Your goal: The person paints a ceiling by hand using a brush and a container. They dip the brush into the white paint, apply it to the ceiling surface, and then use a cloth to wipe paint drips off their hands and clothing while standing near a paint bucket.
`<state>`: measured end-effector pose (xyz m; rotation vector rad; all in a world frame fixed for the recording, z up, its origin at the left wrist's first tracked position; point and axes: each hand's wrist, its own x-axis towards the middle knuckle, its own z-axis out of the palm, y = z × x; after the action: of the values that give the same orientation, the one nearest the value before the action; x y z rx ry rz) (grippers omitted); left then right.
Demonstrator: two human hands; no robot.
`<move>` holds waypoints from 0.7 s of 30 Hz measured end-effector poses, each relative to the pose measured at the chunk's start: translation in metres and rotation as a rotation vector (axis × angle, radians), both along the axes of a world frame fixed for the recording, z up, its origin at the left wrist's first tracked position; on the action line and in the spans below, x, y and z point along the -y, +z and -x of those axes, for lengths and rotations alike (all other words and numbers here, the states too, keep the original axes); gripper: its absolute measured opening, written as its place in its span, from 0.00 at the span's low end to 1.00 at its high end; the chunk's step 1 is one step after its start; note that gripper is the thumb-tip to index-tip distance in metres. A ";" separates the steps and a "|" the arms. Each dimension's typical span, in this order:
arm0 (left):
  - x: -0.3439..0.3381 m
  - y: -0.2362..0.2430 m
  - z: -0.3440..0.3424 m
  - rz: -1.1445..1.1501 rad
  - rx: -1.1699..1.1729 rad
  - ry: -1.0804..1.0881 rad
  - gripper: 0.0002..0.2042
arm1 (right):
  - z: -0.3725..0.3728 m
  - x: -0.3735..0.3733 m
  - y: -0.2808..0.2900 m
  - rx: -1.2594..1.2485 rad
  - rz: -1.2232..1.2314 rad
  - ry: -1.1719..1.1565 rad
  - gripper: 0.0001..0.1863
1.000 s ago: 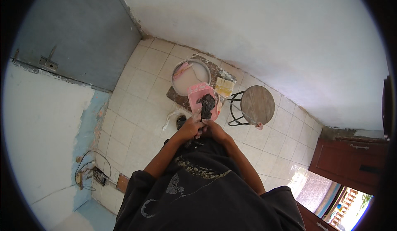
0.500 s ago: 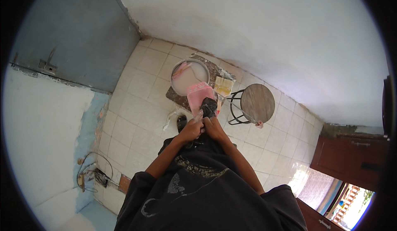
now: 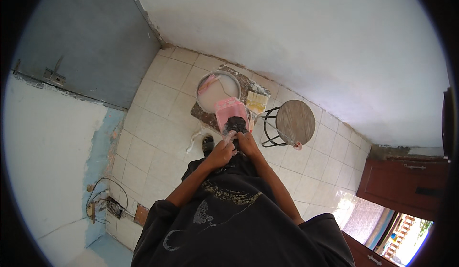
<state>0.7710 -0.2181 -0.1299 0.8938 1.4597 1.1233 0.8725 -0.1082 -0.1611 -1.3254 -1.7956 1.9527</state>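
Note:
In front of my body, my left hand (image 3: 223, 151) and my right hand (image 3: 245, 143) are side by side, fingers closed round a black crumpled cloth (image 3: 235, 124). It bunches out beyond my fingertips; whether it is fabric or thin plastic is hard to make out. Just under and beyond it is a pink plastic tray (image 3: 229, 105), partly covered by the cloth. A round grey bucket (image 3: 198, 100) of whitish liquid stands past the tray, with a pink piece (image 3: 208, 83) and a thin stick in it.
The bucket rests on a stained dark board (image 3: 200, 115), beside a yellowish-white block (image 3: 256, 101). To the right, a round wooden stool (image 3: 295, 122) has a paint roller pole (image 3: 277, 128) across it. A grey door (image 3: 86, 33) stands at left, and a cable (image 3: 125, 194) hangs low there.
The black cloth has shifted slightly left and looks more bunched above my fingers. My hands keep their grip, with the right one turned a little.

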 end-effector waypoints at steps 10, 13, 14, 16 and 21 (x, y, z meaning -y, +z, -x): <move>0.000 0.038 -0.006 0.052 0.217 0.088 0.20 | -0.006 -0.014 -0.041 -0.022 -0.368 0.226 0.20; 0.005 0.041 -0.006 0.073 0.056 0.092 0.14 | -0.003 -0.010 -0.041 -0.009 -0.047 0.011 0.21; 0.006 0.044 -0.005 0.089 0.061 0.063 0.10 | -0.003 -0.012 -0.038 0.035 0.006 -0.014 0.21; 0.008 0.051 -0.004 0.105 0.067 0.036 0.07 | -0.003 -0.012 -0.028 0.078 0.060 -0.037 0.21; 0.010 0.061 -0.004 0.098 -0.050 -0.003 0.04 | 0.000 -0.010 0.006 0.000 0.150 -0.128 0.20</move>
<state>0.7750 -0.2285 -0.0689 0.8611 1.5400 1.0246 0.8721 -0.0984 -0.1547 -1.4463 -1.5482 2.0515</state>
